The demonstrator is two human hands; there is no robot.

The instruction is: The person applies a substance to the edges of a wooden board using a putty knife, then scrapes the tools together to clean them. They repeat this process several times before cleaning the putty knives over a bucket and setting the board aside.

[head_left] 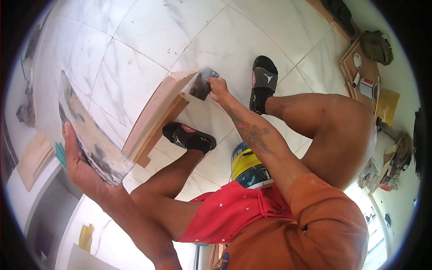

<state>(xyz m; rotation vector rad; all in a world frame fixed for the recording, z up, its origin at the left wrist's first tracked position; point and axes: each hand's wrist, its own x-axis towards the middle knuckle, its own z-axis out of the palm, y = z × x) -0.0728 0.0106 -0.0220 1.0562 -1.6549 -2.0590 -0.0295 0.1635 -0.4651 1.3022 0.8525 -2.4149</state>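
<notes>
The board (159,108) rests on the tiled floor (139,49), between our hands. Our left hand (87,173) holds a smeared plate (92,135) on a slant; tipping it further could spill any loose paste. Our right hand (218,88) grips a scraper (201,85) at the board's far end, where uneven pressure could gouge it or push it against our left sandal (188,135).

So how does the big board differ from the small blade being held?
The board is larger; the blade is smaller. The board is blotched beige and black; the blade is grey with dark patches. The left hand holds the board, the right hand the blade. Both look flat and stained.
</notes>
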